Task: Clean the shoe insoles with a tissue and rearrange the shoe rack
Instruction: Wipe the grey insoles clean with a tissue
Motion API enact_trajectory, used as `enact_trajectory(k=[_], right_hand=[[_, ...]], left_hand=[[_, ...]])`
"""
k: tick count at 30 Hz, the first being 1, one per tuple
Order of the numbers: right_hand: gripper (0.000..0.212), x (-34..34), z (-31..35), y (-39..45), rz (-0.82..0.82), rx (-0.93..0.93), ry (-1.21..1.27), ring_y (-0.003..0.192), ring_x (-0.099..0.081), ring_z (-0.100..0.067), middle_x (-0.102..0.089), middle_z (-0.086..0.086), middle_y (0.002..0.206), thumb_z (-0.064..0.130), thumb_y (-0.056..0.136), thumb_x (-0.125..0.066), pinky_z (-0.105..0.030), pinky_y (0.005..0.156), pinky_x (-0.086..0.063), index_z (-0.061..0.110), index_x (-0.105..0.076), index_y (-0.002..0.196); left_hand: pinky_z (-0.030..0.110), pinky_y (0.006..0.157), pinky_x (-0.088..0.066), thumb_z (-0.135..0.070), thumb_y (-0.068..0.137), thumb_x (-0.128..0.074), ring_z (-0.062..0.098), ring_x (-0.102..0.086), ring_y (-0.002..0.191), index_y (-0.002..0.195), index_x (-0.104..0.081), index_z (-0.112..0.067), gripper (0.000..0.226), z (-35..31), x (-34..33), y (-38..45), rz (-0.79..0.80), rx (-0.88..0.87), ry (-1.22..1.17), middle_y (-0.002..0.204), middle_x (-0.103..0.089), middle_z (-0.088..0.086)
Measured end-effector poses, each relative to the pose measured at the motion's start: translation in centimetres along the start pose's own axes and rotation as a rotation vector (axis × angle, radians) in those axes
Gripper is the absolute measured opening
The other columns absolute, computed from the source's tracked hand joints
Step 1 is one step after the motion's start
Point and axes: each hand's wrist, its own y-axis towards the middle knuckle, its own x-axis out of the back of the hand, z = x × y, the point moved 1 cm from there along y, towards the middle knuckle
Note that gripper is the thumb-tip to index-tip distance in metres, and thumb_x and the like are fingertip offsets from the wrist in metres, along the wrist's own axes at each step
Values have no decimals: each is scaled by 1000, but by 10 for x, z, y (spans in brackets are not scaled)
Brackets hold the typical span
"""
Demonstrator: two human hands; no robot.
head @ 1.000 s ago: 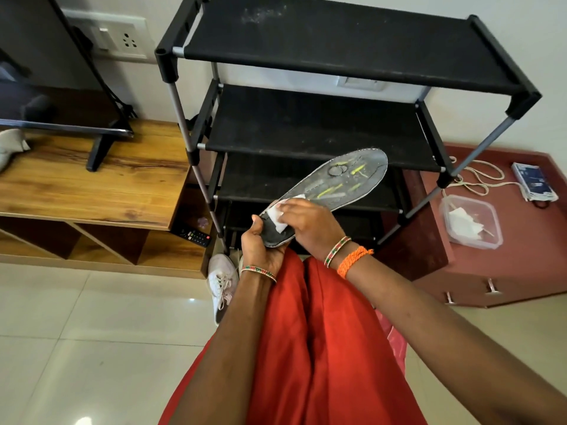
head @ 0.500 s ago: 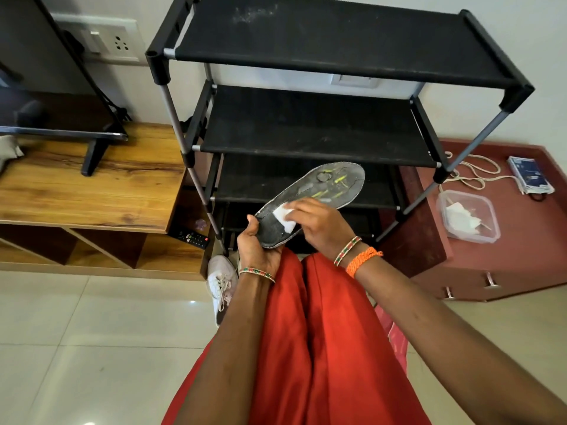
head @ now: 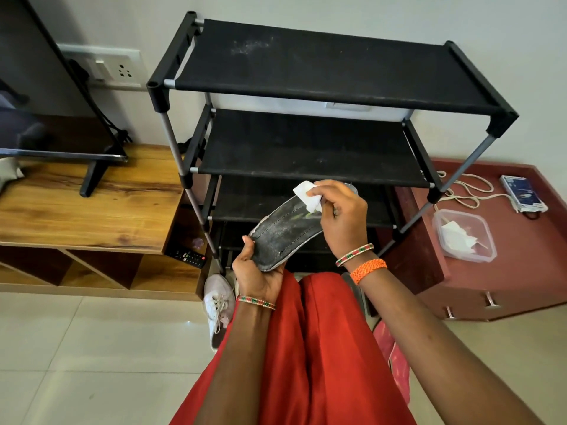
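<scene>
Dark grey insole (head: 288, 234), stitched along its worn edge, faint green marks near the middle; held slanting in front of the rack, heel end low and left in the left hand (head: 260, 271), toe end rising to the right behind the right hand (head: 340, 216). White crumpled tissue (head: 308, 196) pinched at the right fingertips, pressed on the upper part of the insole. Black shoe rack (head: 306, 148) upright against the wall: fabric shelves on grey metal poles, pale dust specks on the top shelf, no shoes on the shelves in view.
</scene>
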Motion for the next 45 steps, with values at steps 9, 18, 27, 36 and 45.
enact_trajectory(k=[9, 18, 27, 36, 45], right_hand=[[30, 3, 1, 44, 15, 77, -112, 96, -63, -22, -70, -6, 99, -8, 76, -51, -30, 85, -50, 7, -71, 92], [20, -22, -40, 57, 394, -163, -232, 87, -64, -22, -70, -9, 97, 22, 87, -63, -33, 77, -52, 7, -70, 98], [24, -44, -42, 60, 522, -11, -191, 92, -62, -27, -67, -12, 97, 1, 84, -59, -31, 80, -47, 8, -65, 106], [19, -36, -80, 86, 353, -253, -345, 94, -63, -27, -70, -13, 98, 4, 85, -59, -27, 83, -47, 8, -71, 99], [24, -46, -67, 70, 556, 36, -345, 97, -59, -28, -69, -14, 94, -2, 82, -58, -36, 86, -49, 8, -72, 98]], left_hand=[[44, 73, -55, -31, 101, -33, 26, -69, 82, 98, -60, -8, 36, -19, -43, 8, 20, -95, 5, 87, -72, 9], [24, 56, -56, -14, 96, -44, 19, -61, 80, 89, -60, -13, 18, -12, -49, 70, -72, -102, 537, 89, -63, 7], [30, 70, -45, -14, 87, -63, 21, -55, 71, 68, -66, -9, 19, -47, -81, 111, 92, -161, 1546, 69, -60, 8], [20, 83, -41, -11, 86, -62, 21, -58, 102, 113, -59, -9, 28, -42, -88, 113, 81, -458, 1757, 110, -63, 7], [30, 94, -47, -9, 87, -60, 22, -59, 108, 117, -64, -13, 30, -43, -91, 117, 115, -397, 1824, 116, -64, 9]])
